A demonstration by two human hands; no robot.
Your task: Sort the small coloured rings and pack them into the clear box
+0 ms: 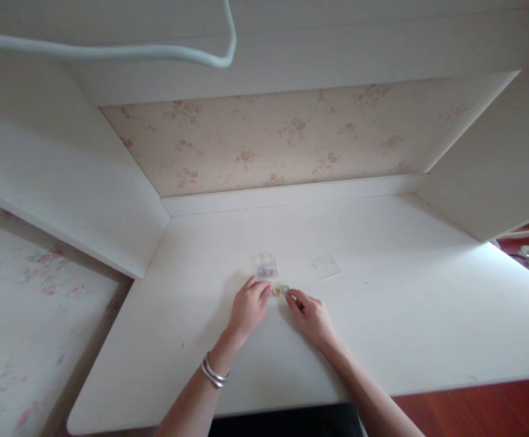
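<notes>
A small yellow ring (276, 292) and a pale green ring (285, 289) are side by side between my two hands, just above the white tabletop. My left hand (249, 308) is closed, its thumb and fingertips pinching at the left side of the yellow ring. With the fingers curled, my right hand (309, 314) pinches the right edge of the green ring. A clear plastic box (263, 260) lies just beyond my left fingertips, with several small coloured rings in its near part. Whether the rings in my hands are joined is too small to tell.
A clear square lid (325, 265) lies flat to the right of the box. White side panels (64, 158) and a low back ledge (292, 193) frame the white desk (405, 291). A pale cable or tube (110, 53) crosses overhead at upper left.
</notes>
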